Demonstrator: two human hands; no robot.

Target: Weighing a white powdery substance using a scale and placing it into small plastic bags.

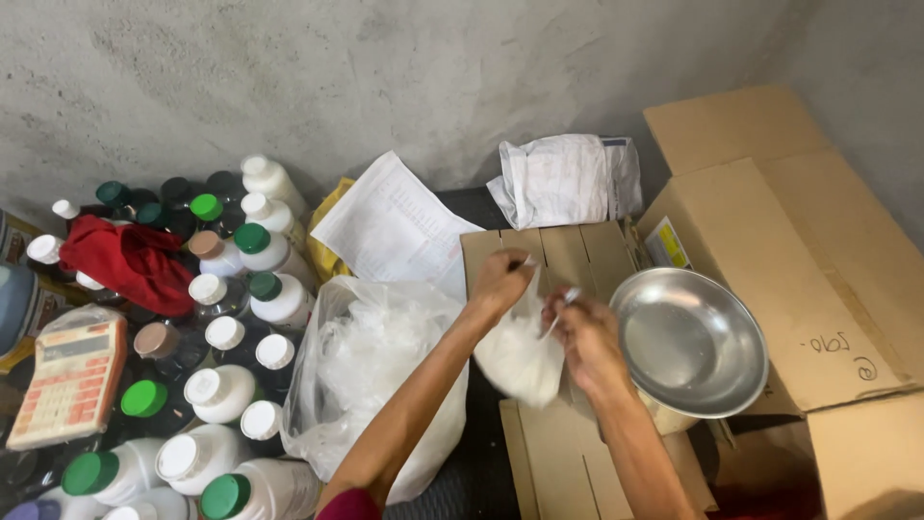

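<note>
The small plastic bag of powder [520,354] is white, the round metal bowl [689,342] shiny silver. Cardboard boxes [799,260] are plain brown. White plastic bottles [221,390] carry white, green and brown caps; the crumpled cloth [130,260] is red, the calculator [69,377] orange-keyed.

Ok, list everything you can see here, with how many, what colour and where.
Small bag: one, clear, white contents, between both hands.
Metal bowl: one, silver, right.
Cardboard boxes: several, brown, right.
Large plastic bag: one, clear, centre.
Bottles: many, white and green caps, left.
Calculator: one, orange keys, far left.
Red cloth: one, on the bottles.
Papers: white, by the wall.
Left hand: pinching bag top.
Right hand: gripping bag top.
</note>
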